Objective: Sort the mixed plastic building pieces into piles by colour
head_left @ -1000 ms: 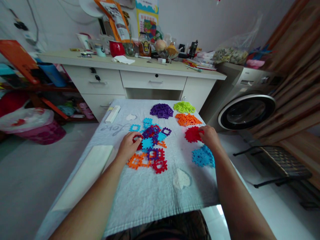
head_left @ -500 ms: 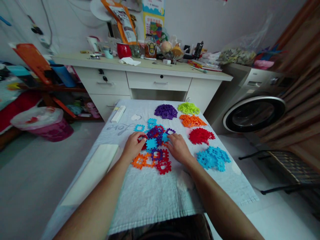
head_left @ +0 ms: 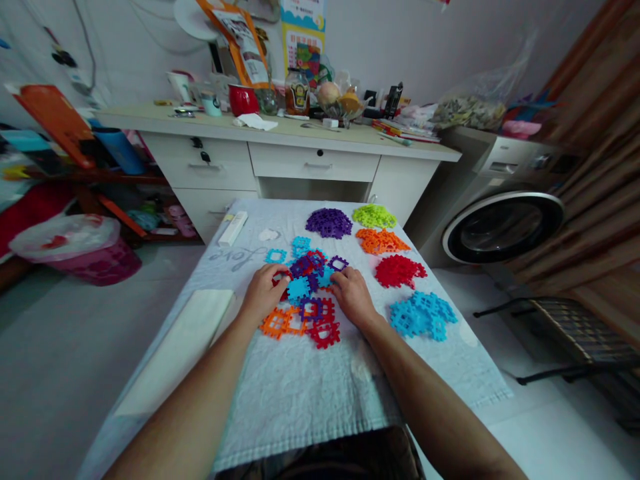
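Observation:
A mixed pile of plastic interlocking tiles lies mid-table between my hands. My left hand (head_left: 263,291), at the pile's left side, is closed on a red interlocking tile (head_left: 281,277), partly hidden by the fingers. Beside it lies a solid blue tile (head_left: 299,289). At the right side, my right hand (head_left: 351,293) has its fingers bent and closed at the edge of a blue interlocking tile (head_left: 325,276); the fingertips are partly hidden. A purple frame tile (head_left: 339,264) lies just beyond them. Nearer me are orange tiles (head_left: 275,323) and a red tile (head_left: 325,334).
Along the table's right side are separate heaps: purple (head_left: 329,223), lime green (head_left: 375,215), orange (head_left: 383,241), red (head_left: 400,271) and blue (head_left: 423,315). A long white box (head_left: 177,350) and a smaller white box (head_left: 233,229) lie at left. A cluttered counter (head_left: 280,137) stands behind.
The view has shifted slightly, so everything sits a little further left. Both hands stay at the pile's two sides, with only slight finger movement.

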A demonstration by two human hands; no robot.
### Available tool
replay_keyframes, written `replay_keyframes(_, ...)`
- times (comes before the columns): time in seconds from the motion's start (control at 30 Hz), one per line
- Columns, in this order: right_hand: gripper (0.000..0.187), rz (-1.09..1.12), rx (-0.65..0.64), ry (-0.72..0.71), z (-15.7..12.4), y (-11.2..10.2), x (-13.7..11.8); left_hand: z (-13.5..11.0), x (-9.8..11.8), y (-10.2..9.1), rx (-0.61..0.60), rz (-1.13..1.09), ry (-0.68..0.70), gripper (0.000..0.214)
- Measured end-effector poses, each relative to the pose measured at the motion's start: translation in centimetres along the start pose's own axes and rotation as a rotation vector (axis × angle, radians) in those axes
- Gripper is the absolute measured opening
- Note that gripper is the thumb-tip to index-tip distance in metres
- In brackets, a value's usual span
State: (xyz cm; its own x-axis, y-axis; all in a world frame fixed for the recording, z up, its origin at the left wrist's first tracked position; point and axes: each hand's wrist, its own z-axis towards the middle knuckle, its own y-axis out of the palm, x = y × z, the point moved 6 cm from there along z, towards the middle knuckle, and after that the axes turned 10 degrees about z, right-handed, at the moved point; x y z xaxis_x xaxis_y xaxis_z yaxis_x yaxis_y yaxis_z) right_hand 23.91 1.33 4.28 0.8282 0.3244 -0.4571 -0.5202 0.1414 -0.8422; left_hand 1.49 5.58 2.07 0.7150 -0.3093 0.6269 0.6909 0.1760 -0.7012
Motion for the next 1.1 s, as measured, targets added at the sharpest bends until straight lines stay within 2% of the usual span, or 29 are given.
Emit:
replay_keyframes(0.13, 0.014, 0.020, 0.049, 0.011, -0.1, -1.1, -0.3, 0.0, -0.1, 0.1, 0.004, 0.011, 0.003, 0.023)
replay_keyframes(0.3, 0.018, 0.124, 0.134, 0.057, -0.5, -4.7, 0.7, 0.0, -0.3, 0.3, 0.005, 0.020, 0.005, 0.025)
replay_keyframes(0.47, 0.019, 0.215, -0.006, 0.121, -2.1, -8.8, 3.6, 0.0, -0.2, 0.3, -0.003, 0.021, 0.008, 0.026)
replay_keyframes(0.6, 0.019, 0.235, -0.132, 0.163, -4.1, -11.0, 5.2, 0.0, 0.1, 0.2, -0.002, 0.020, 0.015, 0.025)
replay_keyframes(0.7, 0.023, 0.215, -0.219, 0.174, -5.2, -11.5, 5.3, 0.0, 0.2, 0.1, -0.005, 0.021, 0.013, 0.026)
replay_keyframes(0.83, 0.024, 0.116, -0.297, 0.218, -5.9, -11.2, 5.2, 0.0, 0.1, 0.1, -0.002, 0.030, 0.012, 0.026)
replay_keyframes(1.0, 0.023, -0.191, -0.214, 0.330, -5.7, -10.9, 5.6, 0.0, -0.1, 0.2, -0.001, 0.026, 0.016, 0.026)
replay_keyframes(1.1, 0.028, -0.220, -0.187, 0.315, -5.1, -10.4, 4.8, 0.0, -0.1, 0.3, 0.000, 0.024, 0.016, 0.026)
